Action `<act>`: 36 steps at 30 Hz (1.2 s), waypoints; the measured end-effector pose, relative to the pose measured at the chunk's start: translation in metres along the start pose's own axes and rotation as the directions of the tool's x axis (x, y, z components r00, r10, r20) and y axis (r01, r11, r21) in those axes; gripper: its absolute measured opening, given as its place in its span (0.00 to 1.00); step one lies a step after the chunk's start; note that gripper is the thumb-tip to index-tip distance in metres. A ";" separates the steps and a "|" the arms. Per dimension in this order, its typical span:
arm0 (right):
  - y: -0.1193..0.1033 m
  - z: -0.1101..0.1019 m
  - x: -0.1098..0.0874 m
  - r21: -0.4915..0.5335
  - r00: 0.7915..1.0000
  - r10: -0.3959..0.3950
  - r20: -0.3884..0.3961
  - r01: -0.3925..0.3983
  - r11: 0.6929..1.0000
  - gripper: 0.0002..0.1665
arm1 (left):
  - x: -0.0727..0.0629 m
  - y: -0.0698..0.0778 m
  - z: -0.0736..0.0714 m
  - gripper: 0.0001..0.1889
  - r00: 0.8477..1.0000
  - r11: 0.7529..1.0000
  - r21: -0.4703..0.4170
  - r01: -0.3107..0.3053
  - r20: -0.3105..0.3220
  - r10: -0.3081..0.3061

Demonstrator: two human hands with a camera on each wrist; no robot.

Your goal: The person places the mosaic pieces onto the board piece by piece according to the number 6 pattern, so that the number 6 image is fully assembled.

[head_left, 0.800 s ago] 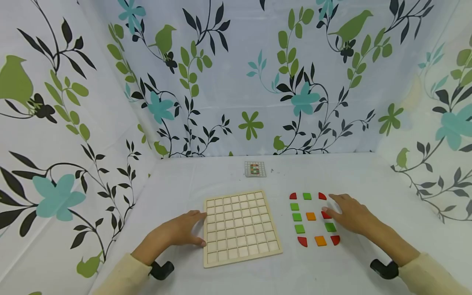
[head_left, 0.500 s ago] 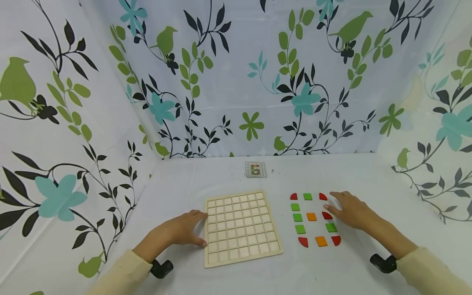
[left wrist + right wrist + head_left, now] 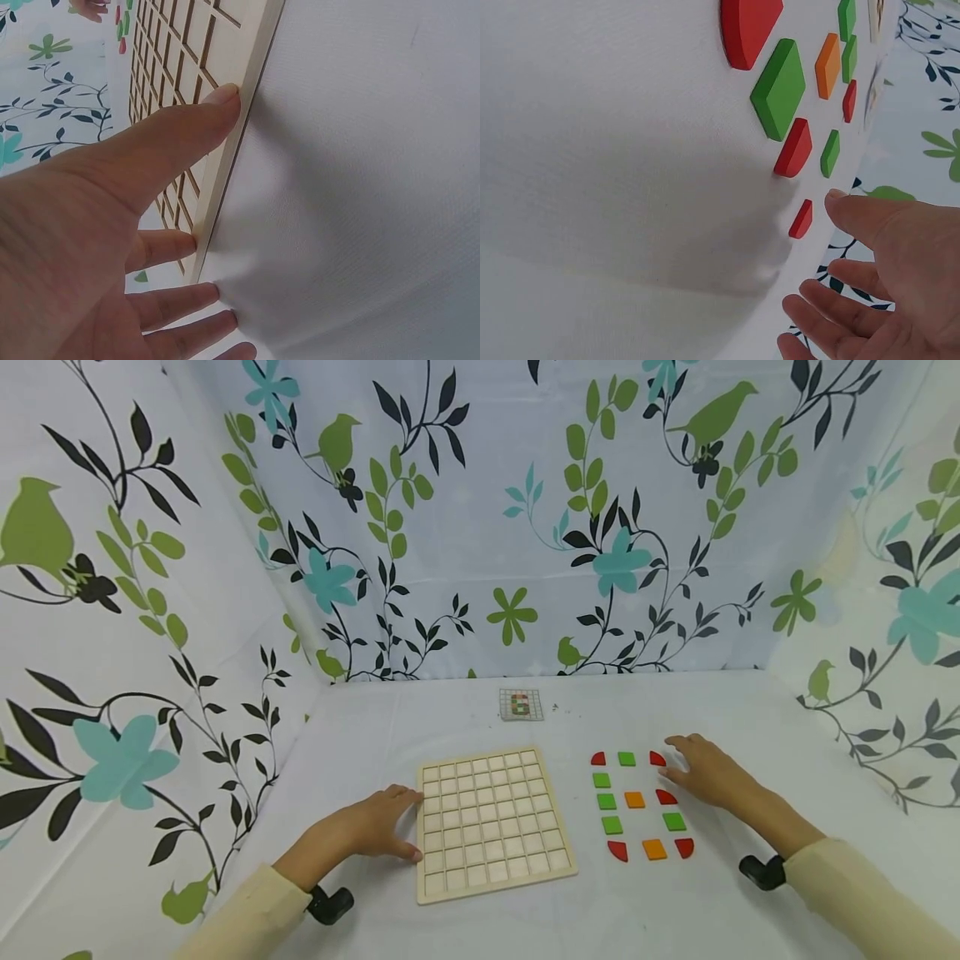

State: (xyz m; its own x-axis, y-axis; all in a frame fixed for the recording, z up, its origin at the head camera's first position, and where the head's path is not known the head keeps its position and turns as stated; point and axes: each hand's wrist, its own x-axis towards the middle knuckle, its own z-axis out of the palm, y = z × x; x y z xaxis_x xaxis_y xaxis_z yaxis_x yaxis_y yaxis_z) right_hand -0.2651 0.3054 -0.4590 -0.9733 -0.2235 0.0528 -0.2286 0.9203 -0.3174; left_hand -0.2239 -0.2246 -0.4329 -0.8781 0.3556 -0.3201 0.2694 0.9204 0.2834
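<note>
A pale wooden grid board (image 3: 487,811) lies on the white table, slightly turned. My left hand (image 3: 375,822) is at its left side, thumb and index finger touching the rim (image 3: 225,161) while the other fingers stay extended. My right hand (image 3: 708,772) is raised just right of the loose tiles, fingers apart and nothing between them. Nearest to it is a red quarter-round tile (image 3: 657,758); a second red tile (image 3: 666,797) and a green square tile (image 3: 674,822) lie below. An orange square tile (image 3: 634,799) sits mid-group.
Left of the orange tile runs a column of green squares (image 3: 607,802). Along the group's front are red quarter-rounds (image 3: 618,851) and an orange square (image 3: 654,849). A small grid card (image 3: 521,704) with a coloured pattern lies behind the board. Patterned cloth (image 3: 510,527) hangs around.
My right hand has shifted slightly back, away from me, beside the far red tile, uncovering more of the second red tile. The left hand stays at the board's rim.
</note>
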 end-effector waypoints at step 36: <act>0.026 0.037 0.025 0.315 0.995 0.081 -0.057 -0.059 0.947 0.21 | -0.004 -0.003 0.001 0.49 0.999 0.999 -0.016 -0.034 -0.019 0.033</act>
State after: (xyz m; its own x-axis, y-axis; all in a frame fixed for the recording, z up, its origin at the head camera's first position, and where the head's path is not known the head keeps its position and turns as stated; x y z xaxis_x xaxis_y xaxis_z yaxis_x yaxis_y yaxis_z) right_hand -0.2942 0.3118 -0.5009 -0.9883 -0.1299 0.0805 -0.1521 0.7837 -0.6023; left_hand -0.2205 -0.2283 -0.4332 -0.8762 0.3828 -0.2929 0.2925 0.9052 0.3083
